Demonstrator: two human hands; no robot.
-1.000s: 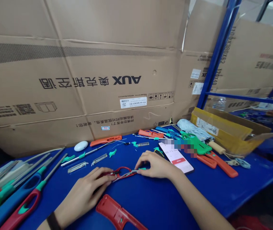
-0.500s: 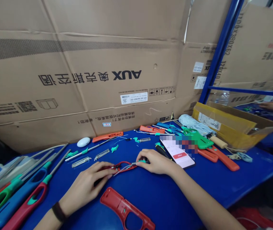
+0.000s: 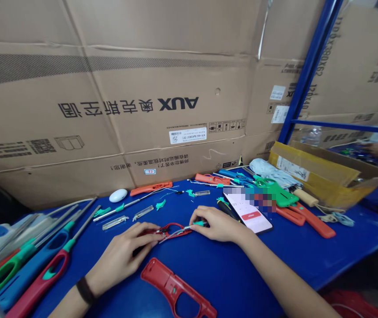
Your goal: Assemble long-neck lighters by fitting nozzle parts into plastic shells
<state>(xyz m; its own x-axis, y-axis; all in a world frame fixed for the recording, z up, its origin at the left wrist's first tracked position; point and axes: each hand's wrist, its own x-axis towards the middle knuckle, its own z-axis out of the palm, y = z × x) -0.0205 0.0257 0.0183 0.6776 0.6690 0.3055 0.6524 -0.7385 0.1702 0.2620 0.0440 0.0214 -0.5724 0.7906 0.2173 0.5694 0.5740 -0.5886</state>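
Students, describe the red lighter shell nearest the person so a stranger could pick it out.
On the blue workbench, look below the person's left hand and right hand. There lies a red plastic lighter shell with no metal nozzle, unlike the long lighters fanned to its left.

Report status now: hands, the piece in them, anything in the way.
Left hand and right hand pinching small red wired part. Red lighter shell below, apart. Phone beyond right hand.

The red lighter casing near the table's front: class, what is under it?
The blue table shows through the handle opening of the red lighter casing; under its solid plastic, everything is covered.
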